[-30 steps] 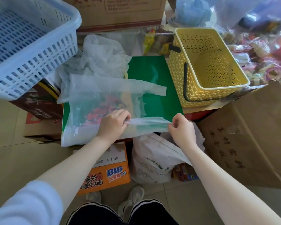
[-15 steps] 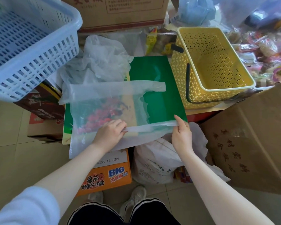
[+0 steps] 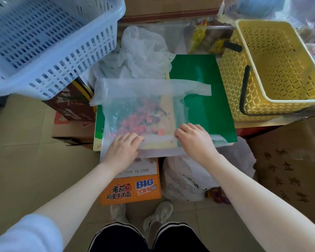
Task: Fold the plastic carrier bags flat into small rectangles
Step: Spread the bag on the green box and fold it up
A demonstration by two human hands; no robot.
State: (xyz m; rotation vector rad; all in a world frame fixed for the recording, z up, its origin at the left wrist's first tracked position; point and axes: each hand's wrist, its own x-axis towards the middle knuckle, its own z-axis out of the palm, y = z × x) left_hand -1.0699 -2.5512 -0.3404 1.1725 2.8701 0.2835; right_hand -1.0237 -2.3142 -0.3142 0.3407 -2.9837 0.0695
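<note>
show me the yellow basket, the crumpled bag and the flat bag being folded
yellow basket (image 3: 258, 84): head view, on its near left wall
crumpled bag (image 3: 144, 51): head view, on its bunched middle
flat bag (image 3: 135, 99): head view, on its spread body

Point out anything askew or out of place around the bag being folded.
The clear carrier bag overhangs the near edge of the green board, so both hands press its fold partly unsupported. A crumpled bag lies bunched behind it, unfolded. Nothing looks spilled or torn.
</note>
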